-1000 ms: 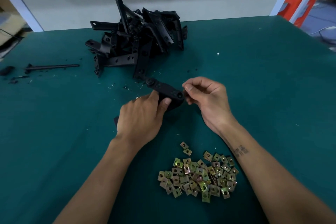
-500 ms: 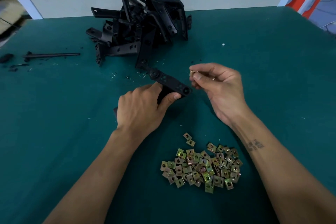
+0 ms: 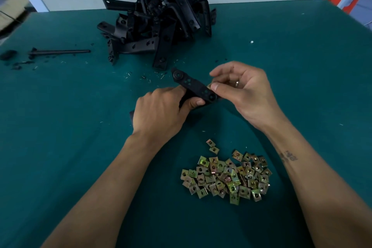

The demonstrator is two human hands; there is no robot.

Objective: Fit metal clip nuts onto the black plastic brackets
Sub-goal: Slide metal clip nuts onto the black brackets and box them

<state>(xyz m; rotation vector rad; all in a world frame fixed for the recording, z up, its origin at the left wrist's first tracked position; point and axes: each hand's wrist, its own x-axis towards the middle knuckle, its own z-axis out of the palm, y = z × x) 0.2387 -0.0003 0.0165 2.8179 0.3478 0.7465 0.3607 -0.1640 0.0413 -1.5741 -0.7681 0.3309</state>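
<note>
The left hand (image 3: 159, 115) grips a black plastic bracket (image 3: 194, 86), fingers curled over its near part and thumb pressed against its underside. The bracket is raised above the green table (image 3: 60, 127) and runs diagonally, its round boss at the far-left end and a second hole at the near-right end.

The right hand (image 3: 243, 90) meets the bracket at that near-right end. Its thumb and forefinger are closed narrowly on a clip nut (image 3: 209, 86), of which only a small brass-coloured edge shows, touching the bracket's edge. Whether the nut is seated cannot be told. The remaining fingers are curled loosely above; a ring shows on one of them.

Relative to the held bracket:
- The heap of loose clip nuts (image 3: 225, 177) lies nearer the person and slightly right, on the table between the forearms, with two nuts just apart at its far edge.
- The pile of black brackets (image 3: 157, 24) lies beyond it, near the table's far edge.
- A slim black rod (image 3: 60, 52) and dark fragments lie well to the far left.
- Small shavings are scattered on the cloth just beyond it.
</note>
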